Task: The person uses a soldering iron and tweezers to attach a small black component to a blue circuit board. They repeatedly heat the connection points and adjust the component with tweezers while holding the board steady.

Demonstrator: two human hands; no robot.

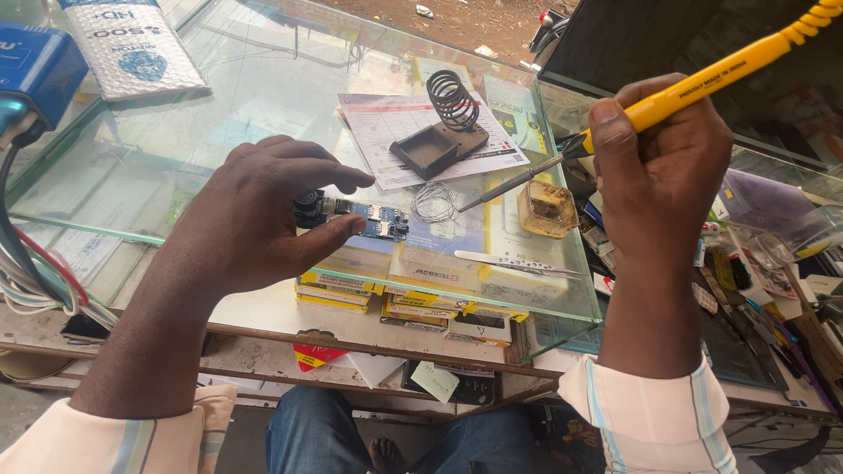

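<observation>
Your left hand (255,219) pinches a small blue circuit board (364,218) over the glass bench (176,167); right hand (659,167), grip closed tight, holds a yellow soldering iron (702,86).

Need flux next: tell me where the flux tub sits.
The flux tub sits right of centre on the glass counter, just beyond the soldering iron tip, with tweezers nearer you.

Glossy yellow plastic soldering iron (694,88), bare metal tip; smooth, reflective glass counter (263,114).
</observation>
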